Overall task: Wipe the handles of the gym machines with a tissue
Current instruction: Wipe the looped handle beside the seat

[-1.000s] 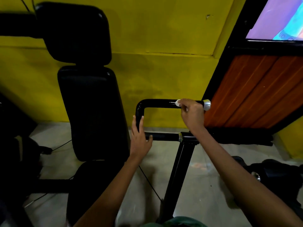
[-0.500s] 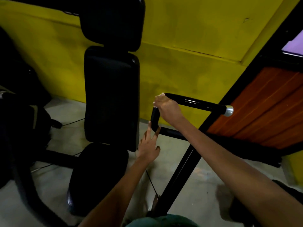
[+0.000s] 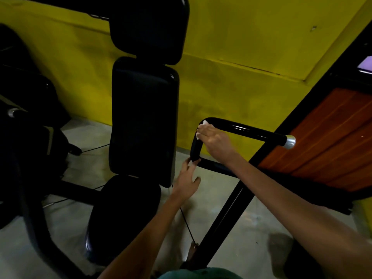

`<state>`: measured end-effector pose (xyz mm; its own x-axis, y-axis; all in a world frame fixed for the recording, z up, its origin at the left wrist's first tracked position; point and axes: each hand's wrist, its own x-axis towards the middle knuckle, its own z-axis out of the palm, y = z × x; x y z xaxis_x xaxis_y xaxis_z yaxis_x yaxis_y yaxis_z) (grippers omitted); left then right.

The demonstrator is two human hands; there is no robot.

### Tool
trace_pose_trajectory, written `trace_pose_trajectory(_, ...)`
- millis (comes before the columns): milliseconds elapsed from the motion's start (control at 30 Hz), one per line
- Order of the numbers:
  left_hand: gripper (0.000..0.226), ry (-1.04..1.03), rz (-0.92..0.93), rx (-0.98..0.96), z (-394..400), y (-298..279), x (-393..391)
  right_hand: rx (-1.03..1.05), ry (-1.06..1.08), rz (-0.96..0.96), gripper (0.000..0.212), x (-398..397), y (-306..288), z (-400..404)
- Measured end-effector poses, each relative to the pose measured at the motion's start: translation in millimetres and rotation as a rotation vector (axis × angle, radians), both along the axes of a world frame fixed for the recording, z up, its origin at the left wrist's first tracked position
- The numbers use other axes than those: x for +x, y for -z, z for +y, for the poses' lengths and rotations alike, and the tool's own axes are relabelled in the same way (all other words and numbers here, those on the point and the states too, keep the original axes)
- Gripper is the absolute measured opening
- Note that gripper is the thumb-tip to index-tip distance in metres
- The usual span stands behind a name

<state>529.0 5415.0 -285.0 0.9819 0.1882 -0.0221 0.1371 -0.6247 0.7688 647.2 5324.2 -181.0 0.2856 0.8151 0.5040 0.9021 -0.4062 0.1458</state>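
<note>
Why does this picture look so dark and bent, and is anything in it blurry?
Head view: dim light sinks the black padded seat into near-shadow; glare streaks the black handle and its silver end cap; the wide lens bows the yellow wall; the left hand is slightly blurred, while the right hand with the tissue is clearer.

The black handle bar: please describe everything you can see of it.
The black handle bar is a glossy tube, apparently metal, bent in a U on its side, with a silver cap on its free upper end. It stands on a slanted black post. The right hand presses a white tissue around its upper bend; the left hand reaches its lower corner.
</note>
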Motion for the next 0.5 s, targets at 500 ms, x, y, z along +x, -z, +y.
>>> trace_pose_trajectory(500, 0.031, -0.242, -0.183, -0.194, 58.8, -46.5, 50.4, 0.252, 0.078, 0.018, 0.025, -8.9, 23.4, -1.7)
